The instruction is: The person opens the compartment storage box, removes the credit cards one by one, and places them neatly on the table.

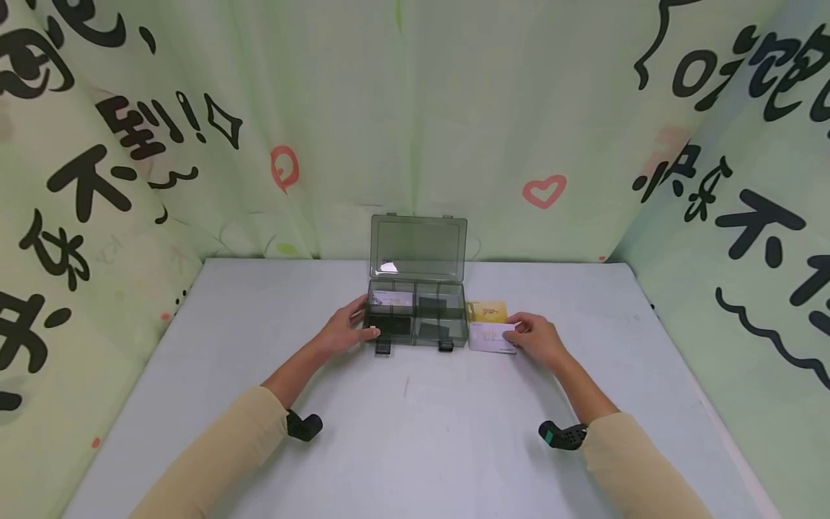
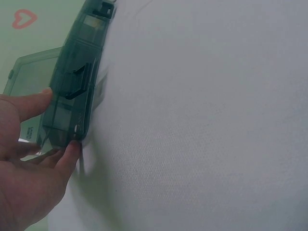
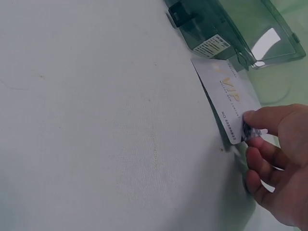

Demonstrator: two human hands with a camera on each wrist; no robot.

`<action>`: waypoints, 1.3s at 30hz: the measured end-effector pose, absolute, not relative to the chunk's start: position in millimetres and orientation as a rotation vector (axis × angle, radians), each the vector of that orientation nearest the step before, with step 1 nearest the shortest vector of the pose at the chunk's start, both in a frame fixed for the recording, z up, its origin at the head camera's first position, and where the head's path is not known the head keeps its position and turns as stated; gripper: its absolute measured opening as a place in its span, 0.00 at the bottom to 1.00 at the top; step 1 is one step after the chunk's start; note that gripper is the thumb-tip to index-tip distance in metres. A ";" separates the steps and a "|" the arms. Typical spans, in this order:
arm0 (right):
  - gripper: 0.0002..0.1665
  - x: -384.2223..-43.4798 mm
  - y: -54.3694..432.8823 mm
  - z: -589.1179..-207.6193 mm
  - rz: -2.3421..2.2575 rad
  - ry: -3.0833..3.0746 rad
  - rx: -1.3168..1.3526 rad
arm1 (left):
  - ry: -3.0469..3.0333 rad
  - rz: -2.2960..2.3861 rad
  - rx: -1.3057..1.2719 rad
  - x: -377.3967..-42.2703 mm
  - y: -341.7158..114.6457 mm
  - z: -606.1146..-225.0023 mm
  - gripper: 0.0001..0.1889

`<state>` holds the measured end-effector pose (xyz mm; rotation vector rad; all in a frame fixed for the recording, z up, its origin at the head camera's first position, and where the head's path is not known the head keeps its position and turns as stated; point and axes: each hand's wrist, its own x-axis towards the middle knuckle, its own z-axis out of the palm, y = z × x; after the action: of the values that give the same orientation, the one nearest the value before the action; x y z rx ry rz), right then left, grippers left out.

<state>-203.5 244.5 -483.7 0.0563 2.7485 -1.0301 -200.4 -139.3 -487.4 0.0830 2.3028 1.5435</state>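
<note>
Left hand [image 1: 340, 328]: gripping the left end of the divided box [image 1: 415, 342]
Lid [image 1: 418, 249]: raised
Right hand [image 1: 540, 339]: pinching the VIP card [image 1: 489, 337]
Yellow card [image 1: 488, 311]: beside the box

1. Left grip [image 2: 31, 183] holds one end of a translucent compartment box [image 2: 61, 72], thumb at its rim.
2. The lid [image 2: 36, 72] stands open.
3. Dark latches [image 2: 80, 82] line the front.
4. White tabletop [image 2: 202, 120], its edge meeting green backdrop [image 2: 45, 19].
</note>
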 end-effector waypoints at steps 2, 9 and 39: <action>0.17 -203.7 242.1 -485.6 -0.999 2.758 0.064 | 2.296 1.547 0.076 -199.7 -139.1 -488.3 0.44; 0.18 -206.9 235.1 -487.5 -0.911 2.793 0.058 | 2.304 1.549 0.088 -200.4 -139.2 -490.6 0.44; 0.18 -211.1 228.9 -488.1 -0.958 2.871 0.057 | 2.334 1.536 0.092 -203.3 -139.9 -493.7 0.44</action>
<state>-211.1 228.9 -488.1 0.0574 2.8707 -0.9577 -203.3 -139.9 -493.7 0.0919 2.3344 1.5358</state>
